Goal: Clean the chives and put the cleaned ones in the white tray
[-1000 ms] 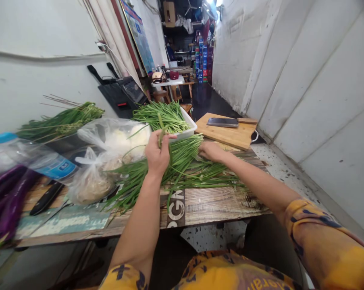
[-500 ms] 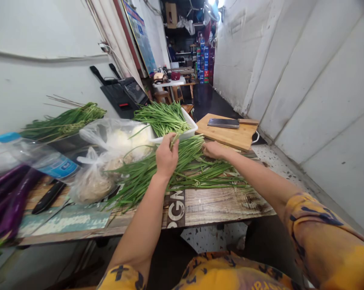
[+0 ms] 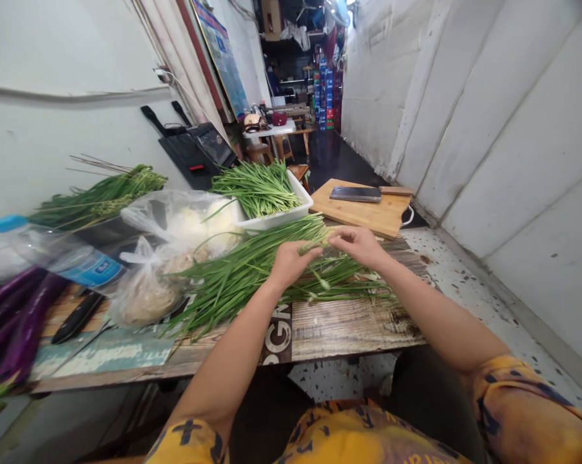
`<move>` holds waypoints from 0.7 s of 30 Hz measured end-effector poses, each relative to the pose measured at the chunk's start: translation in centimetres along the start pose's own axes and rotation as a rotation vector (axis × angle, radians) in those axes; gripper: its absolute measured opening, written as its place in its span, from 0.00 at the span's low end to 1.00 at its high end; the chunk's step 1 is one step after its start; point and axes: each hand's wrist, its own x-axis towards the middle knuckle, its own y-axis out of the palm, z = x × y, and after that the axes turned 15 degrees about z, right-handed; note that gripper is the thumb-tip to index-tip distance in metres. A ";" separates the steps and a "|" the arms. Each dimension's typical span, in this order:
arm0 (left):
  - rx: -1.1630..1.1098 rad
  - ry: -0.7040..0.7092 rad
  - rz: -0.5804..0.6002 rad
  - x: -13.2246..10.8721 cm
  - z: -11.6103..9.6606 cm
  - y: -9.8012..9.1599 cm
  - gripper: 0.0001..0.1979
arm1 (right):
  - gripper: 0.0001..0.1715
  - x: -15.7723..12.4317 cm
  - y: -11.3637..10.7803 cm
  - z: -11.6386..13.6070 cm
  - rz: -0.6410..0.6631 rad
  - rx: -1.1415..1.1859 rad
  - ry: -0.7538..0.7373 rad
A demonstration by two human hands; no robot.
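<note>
Long green garlic chives (image 3: 242, 274) lie in a loose heap across the wooden-patterned table. My left hand (image 3: 293, 261) is closed around a few chive stalks over the heap's right part. Close beside it, my right hand (image 3: 356, 243) pinches the pale ends of those stalks between thumb and fingers. Below my hands, thinner stalks with pale buds (image 3: 341, 283) are scattered on the table. Right behind the heap stands a white plastic tray (image 3: 301, 205) piled with cut green chives (image 3: 259, 187).
On the right a cleaver (image 3: 356, 194) rests on a wooden cutting board (image 3: 334, 209). To the left are plastic bags (image 3: 148, 293) of vegetables, a water bottle (image 3: 85, 264), purple eggplants (image 3: 27, 322) and a black-handled knife (image 3: 78, 317). More greens (image 3: 102, 193) lie behind.
My left hand has come down and to the right from in front of the tray. My right hand has lifted slightly off the heap, and both hands now meet at the stalks.
</note>
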 end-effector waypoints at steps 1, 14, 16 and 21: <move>-0.035 -0.025 0.014 0.0 -0.1 0.1 0.13 | 0.18 0.0 0.2 0.0 0.009 0.067 0.005; -0.159 -0.088 0.036 0.6 -0.9 0.9 0.11 | 0.25 1.0 1.3 -1.3 -0.128 0.388 0.118; -0.143 -0.087 0.028 0.7 -0.9 1.0 0.11 | 0.27 1.3 1.2 -1.7 -0.164 0.360 0.155; -0.291 -0.057 -0.147 0.6 -1.6 -0.4 0.11 | 0.30 1.7 0.6 -1.0 -0.271 0.229 0.182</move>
